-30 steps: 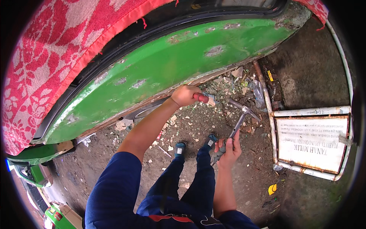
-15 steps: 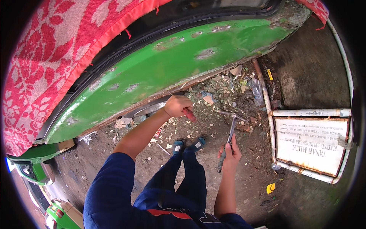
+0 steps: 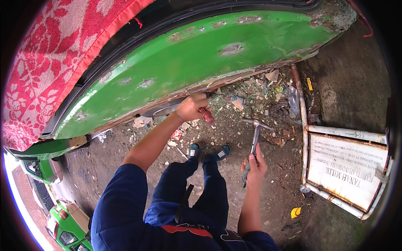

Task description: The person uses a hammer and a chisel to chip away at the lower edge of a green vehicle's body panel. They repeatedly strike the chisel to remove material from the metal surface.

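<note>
My left hand is closed round a screwdriver. Its red handle sticks out behind the fist, while the thin shaft points up to the lower edge of a green car body panel; whether the tip touches I cannot tell. That panel has several bare, scraped patches of grey and brown. To the right and lower, my right hand grips a hammer by its dark grip. The narrow metal head of the hammer is up, apart from the screwdriver, over the littered ground.
A red and white patterned cloth drapes over the car at upper left. Paint flakes and debris litter the ground below the panel. At right stands a white sign in a rusty pipe frame. Another green vehicle is at lower left.
My view has shifted slightly, moving the sign and panel rightward in the picture. Both hands keep their hold; the screwdriver stays by the panel's lower edge and the hammer stays raised.
</note>
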Tool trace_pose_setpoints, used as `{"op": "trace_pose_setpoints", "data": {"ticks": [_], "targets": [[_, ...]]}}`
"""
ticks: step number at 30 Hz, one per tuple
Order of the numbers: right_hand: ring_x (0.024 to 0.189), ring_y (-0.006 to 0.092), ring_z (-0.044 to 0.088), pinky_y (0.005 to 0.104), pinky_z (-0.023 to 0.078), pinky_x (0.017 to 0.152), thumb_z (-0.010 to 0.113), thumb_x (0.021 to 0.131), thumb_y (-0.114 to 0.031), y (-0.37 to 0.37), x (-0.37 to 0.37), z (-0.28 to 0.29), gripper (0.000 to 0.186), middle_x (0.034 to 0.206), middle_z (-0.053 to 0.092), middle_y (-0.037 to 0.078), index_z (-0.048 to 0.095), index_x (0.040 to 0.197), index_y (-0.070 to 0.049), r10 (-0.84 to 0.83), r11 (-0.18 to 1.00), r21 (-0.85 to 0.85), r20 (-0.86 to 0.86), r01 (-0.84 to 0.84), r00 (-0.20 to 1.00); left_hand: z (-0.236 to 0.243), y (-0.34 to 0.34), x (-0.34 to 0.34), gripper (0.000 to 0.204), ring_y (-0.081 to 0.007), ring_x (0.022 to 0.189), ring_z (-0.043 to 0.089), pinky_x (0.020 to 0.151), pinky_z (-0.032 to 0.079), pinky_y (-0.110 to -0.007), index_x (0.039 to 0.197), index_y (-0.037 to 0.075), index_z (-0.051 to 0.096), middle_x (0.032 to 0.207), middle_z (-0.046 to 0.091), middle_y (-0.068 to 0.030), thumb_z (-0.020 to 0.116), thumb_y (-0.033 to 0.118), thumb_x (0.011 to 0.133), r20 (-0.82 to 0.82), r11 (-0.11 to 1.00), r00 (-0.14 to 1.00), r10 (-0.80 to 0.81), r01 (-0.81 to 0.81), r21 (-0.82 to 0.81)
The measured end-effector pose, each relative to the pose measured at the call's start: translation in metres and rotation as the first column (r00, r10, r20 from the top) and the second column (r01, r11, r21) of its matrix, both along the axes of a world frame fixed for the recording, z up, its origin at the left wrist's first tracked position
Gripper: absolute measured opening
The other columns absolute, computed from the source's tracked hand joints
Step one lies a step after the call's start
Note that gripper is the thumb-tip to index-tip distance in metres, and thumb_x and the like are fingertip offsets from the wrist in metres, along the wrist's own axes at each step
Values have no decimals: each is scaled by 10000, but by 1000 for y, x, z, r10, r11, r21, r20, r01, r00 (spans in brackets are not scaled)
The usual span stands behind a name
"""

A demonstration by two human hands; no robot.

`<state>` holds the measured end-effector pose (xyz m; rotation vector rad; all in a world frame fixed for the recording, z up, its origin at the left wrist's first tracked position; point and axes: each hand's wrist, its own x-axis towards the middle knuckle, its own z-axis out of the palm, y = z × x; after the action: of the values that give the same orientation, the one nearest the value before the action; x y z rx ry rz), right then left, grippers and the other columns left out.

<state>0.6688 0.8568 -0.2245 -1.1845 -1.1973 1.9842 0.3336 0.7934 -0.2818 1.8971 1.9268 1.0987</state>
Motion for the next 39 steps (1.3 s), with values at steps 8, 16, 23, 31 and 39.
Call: {"op": "trace_pose_setpoints", "data": {"ticks": [8,16,23,31,39], "targets": [[642,111,514,268,472,494,541,968,-33,-20,-2,0,464,783,539,25,446,1421,4,-13,1000,2,18,13,1000,-1,-8,-9,327,-286,637,491,555,410,-408,624,9,439,672,437,-104,739,65,742,70,996,993,-90,92,-18],[635,112,536,267,475,495,566,968,-95,-71,-31,-4,487,764,559,34,442,1434,-24,-96,990,109,84,86,992,-7,-2,-16,281,-286,574,499,516,409,-409,641,17,489,644,469,-99,716,97,784,101,990,988,-120,111,88],[660,128,551,276,484,497,563,966,-73,-112,-66,5,485,836,547,29,442,1432,-17,-182,982,55,51,179,982,-12,-4,-24,161,-274,632,568,551,464,-393,697,69,595,678,528,-76,739,137,725,73,977,980,-183,173,122],[669,134,555,279,486,491,555,962,-53,-132,-65,7,493,865,540,27,435,1439,-26,-186,981,64,67,182,980,-17,-15,-34,152,-276,637,570,564,474,-383,731,75,618,686,538,-76,751,117,670,160,964,962,-222,192,183],[657,107,534,273,489,515,552,960,-30,-134,-76,16,465,831,571,42,457,1414,6,-220,973,91,100,212,970,-20,-16,-36,170,-284,634,568,564,460,-395,735,45,612,687,540,-92,754,115,676,209,970,955,-212,179,164]]}}
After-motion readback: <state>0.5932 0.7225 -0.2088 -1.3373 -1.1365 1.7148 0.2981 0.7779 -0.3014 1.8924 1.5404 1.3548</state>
